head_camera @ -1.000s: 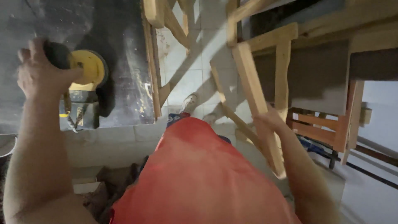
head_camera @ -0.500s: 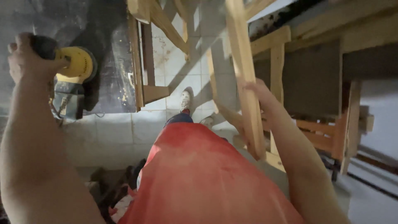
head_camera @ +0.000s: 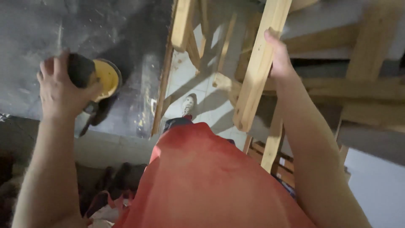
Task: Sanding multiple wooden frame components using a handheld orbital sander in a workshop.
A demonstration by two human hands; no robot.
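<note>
At the left we see the left hand (head_camera: 63, 90) on top of the sander (head_camera: 95, 82), and the sander is over the dark slab (head_camera: 63, 29) that fills the upper left. At the right the right hand (head_camera: 280, 63) is around the wooden leg (head_camera: 259, 69), which runs tilted from the top edge down toward the middle. Between the two hands stands the wooden frame (head_camera: 185, 25), its long rail along the right edge of the slab. Under the frame lies the tiled floor (head_camera: 183, 80), with a shoe (head_camera: 188, 104) on it. Below the leg, more wooden slats (head_camera: 270, 147) are near the right forearm.
</note>
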